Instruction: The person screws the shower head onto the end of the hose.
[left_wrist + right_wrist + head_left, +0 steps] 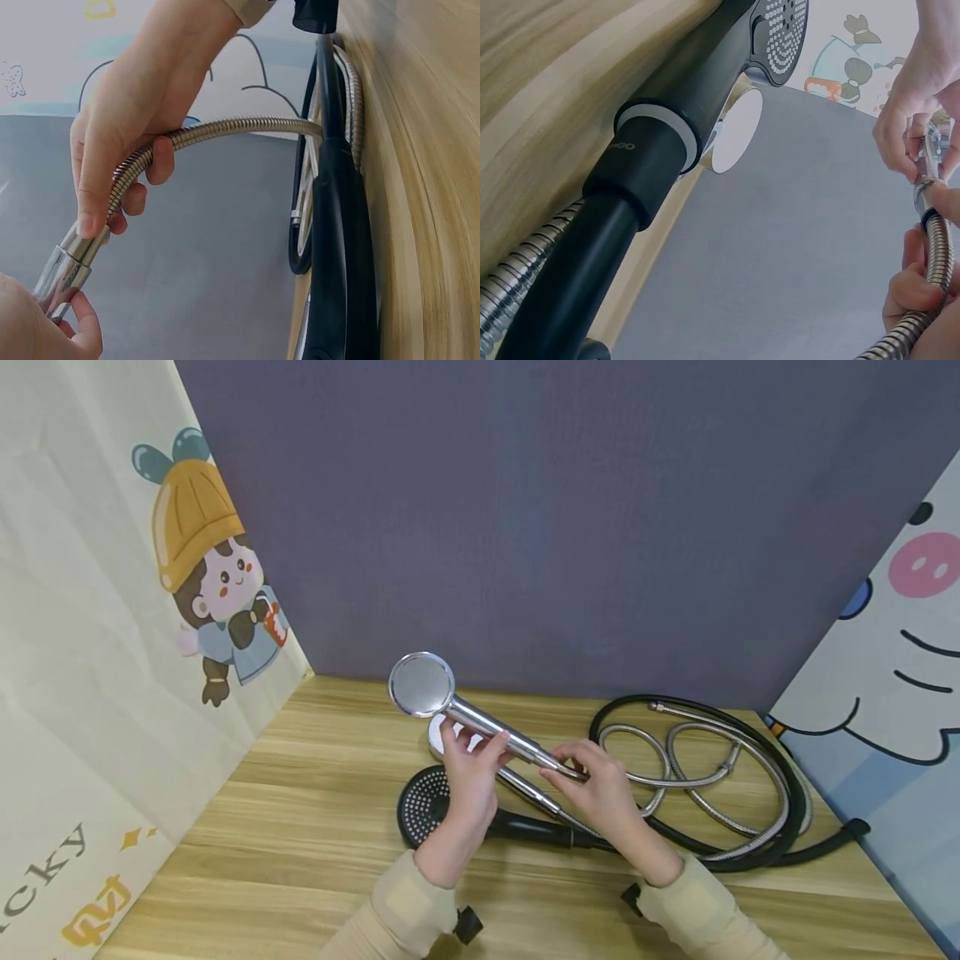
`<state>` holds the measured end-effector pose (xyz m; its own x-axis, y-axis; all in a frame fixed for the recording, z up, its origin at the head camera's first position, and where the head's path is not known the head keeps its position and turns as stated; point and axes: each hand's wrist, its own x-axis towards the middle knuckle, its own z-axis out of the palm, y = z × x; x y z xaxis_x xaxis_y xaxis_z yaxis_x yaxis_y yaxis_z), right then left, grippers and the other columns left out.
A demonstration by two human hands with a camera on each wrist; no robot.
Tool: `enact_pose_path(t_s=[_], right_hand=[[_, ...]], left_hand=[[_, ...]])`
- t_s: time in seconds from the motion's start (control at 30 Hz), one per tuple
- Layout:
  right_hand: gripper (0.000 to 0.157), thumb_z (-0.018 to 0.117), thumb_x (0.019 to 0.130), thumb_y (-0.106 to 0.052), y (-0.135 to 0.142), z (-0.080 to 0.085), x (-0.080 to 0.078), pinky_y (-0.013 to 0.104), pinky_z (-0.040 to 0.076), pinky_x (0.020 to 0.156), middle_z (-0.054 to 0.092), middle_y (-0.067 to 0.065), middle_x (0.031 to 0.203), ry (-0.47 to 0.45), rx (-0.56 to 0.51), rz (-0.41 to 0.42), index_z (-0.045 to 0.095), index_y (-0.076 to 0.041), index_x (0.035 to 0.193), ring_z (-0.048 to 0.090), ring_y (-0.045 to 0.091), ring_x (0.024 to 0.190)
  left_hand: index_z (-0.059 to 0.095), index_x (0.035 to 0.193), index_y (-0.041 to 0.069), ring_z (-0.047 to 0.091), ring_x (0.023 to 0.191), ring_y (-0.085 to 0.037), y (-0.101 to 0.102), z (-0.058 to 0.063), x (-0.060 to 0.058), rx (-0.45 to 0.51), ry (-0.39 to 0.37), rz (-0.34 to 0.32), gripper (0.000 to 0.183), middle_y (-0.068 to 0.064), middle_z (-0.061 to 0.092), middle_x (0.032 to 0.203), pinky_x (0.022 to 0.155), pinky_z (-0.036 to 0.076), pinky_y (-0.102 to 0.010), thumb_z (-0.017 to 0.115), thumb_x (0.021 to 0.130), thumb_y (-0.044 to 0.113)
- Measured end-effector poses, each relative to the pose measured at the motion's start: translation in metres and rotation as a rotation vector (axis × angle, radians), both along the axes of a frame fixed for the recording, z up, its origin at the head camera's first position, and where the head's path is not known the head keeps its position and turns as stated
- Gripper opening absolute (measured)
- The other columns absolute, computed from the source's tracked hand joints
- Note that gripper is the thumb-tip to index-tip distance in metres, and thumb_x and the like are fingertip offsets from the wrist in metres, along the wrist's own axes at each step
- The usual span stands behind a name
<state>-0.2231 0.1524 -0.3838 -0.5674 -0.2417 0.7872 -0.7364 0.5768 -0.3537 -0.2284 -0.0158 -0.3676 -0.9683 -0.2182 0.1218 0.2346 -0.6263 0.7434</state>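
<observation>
A chrome shower head [422, 684] is held up above the table, its round face at the upper left. My left hand [471, 777] grips its handle [480, 722], which slants down to the right. At the handle's lower end my right hand [597, 781] pinches the metal hose's connector [75, 247]. The ribbed metal hose [225, 127] bends away from the right fingers. On the table below lie a second chrome shower head [437, 737], partly hidden by my left hand, and a black shower head [422, 802] with its handle pointing right.
Coiled hoses, one black [783, 777] and others metal [693, 783], lie at the right of the wooden table [300, 827]. A grey panel [525, 527] stands at the back, with printed sheets on the left [82, 610] and right [900, 693].
</observation>
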Motion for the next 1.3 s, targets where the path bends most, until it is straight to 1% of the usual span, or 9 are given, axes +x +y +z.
enact_pose_path(t_s=[0.03, 0.2, 0.43, 0.67, 0.93, 1.03, 1.1, 1.23, 1.3], right_hand=[[0.027, 0.083, 0.064, -0.003, 0.0003, -0.0001, -0.0001, 0.01, 0.037, 0.047, 0.064, -0.001, 0.079, 0.004, 0.003, 0.004, 0.068, -0.007, 0.086, 0.043, 0.004, 0.061], [0.022, 0.08, 0.07, -0.006, 0.0009, 0.0006, 0.0017, 0.011, 0.037, 0.048, 0.065, 0.001, 0.083, -0.054, 0.028, -0.001, 0.067, -0.007, 0.088, 0.043, 0.003, 0.061], [0.019, 0.078, 0.073, -0.007, 0.0001, -0.0003, 0.0041, 0.017, 0.044, 0.051, 0.065, 0.002, 0.086, -0.055, 0.097, -0.033, 0.067, -0.006, 0.089, 0.051, 0.005, 0.065], [0.014, 0.074, 0.078, -0.007, 0.0012, 0.0009, 0.0056, 0.016, 0.042, 0.051, 0.063, 0.0, 0.087, -0.109, 0.127, -0.009, 0.066, -0.008, 0.09, 0.046, 0.003, 0.064], [0.009, 0.069, 0.085, -0.014, 0.0041, -0.0001, 0.0054, 0.015, 0.037, 0.047, 0.057, -0.005, 0.08, -0.131, 0.087, -0.002, 0.063, -0.012, 0.092, 0.038, -0.001, 0.06], [0.015, 0.073, 0.082, -0.013, 0.0042, -0.0018, 0.005, 0.014, 0.037, 0.044, 0.057, -0.006, 0.077, -0.118, 0.051, -0.012, 0.064, -0.011, 0.093, 0.038, -0.002, 0.058], [0.025, 0.077, 0.077, -0.009, 0.0037, -0.002, 0.0044, 0.012, 0.041, 0.045, 0.06, -0.005, 0.076, -0.102, 0.02, -0.018, 0.063, -0.008, 0.097, 0.044, -0.001, 0.058], [0.042, 0.083, 0.068, -0.005, 0.0024, -0.0008, 0.0039, 0.014, 0.046, 0.046, 0.064, -0.001, 0.077, -0.078, -0.025, -0.027, 0.06, -0.005, 0.103, 0.054, 0.007, 0.059], [0.041, 0.082, 0.068, -0.006, 0.0021, 0.0005, 0.0042, 0.013, 0.047, 0.049, 0.064, 0.001, 0.079, -0.079, -0.032, -0.023, 0.06, -0.005, 0.102, 0.056, 0.011, 0.06]], left_hand=[[0.034, 0.13, 0.015, 0.058, 0.079, -0.018, 0.0002, -0.0007, -0.0003, -0.001, 0.007, -0.004, 0.066, -0.009, 0.048, 0.101, 0.065, 0.06, -0.03, 0.063, 0.078, -0.014], [0.034, 0.13, 0.013, 0.058, 0.078, -0.017, 0.0009, -0.0021, -0.0021, -0.018, 0.048, -0.011, 0.064, -0.007, 0.049, 0.098, 0.064, 0.06, -0.028, 0.062, 0.079, -0.014], [0.034, 0.128, 0.012, 0.058, 0.077, -0.014, 0.0011, -0.0039, -0.0029, -0.034, 0.08, -0.024, 0.061, -0.005, 0.05, 0.096, 0.065, 0.06, -0.029, 0.061, 0.08, -0.014], [0.035, 0.128, 0.015, 0.058, 0.08, -0.017, 0.0013, -0.0062, -0.0027, -0.043, 0.092, -0.039, 0.061, -0.005, 0.052, 0.095, 0.067, 0.06, -0.032, 0.061, 0.08, -0.013], [0.031, 0.13, 0.008, 0.061, 0.079, -0.018, 0.0004, -0.0064, -0.002, -0.034, 0.093, -0.034, 0.061, -0.008, 0.052, 0.096, 0.069, 0.061, -0.039, 0.06, 0.081, -0.014], [0.033, 0.128, 0.008, 0.061, 0.079, -0.019, 0.0007, -0.0062, -0.0011, -0.016, 0.07, -0.03, 0.06, -0.009, 0.051, 0.096, 0.07, 0.061, -0.041, 0.061, 0.081, -0.014], [0.034, 0.127, 0.009, 0.061, 0.079, -0.019, 0.0011, -0.0055, -0.0002, -0.011, 0.052, -0.024, 0.059, -0.009, 0.051, 0.096, 0.07, 0.061, -0.041, 0.062, 0.08, -0.013], [0.034, 0.126, 0.007, 0.061, 0.078, -0.019, 0.0022, -0.0046, 0.0012, -0.003, 0.037, -0.012, 0.058, -0.01, 0.051, 0.095, 0.069, 0.061, -0.041, 0.063, 0.08, -0.013], [0.035, 0.125, 0.007, 0.061, 0.077, -0.019, 0.0025, -0.0043, 0.0016, 0.002, 0.039, -0.01, 0.057, -0.009, 0.052, 0.095, 0.069, 0.061, -0.042, 0.063, 0.08, -0.012]])
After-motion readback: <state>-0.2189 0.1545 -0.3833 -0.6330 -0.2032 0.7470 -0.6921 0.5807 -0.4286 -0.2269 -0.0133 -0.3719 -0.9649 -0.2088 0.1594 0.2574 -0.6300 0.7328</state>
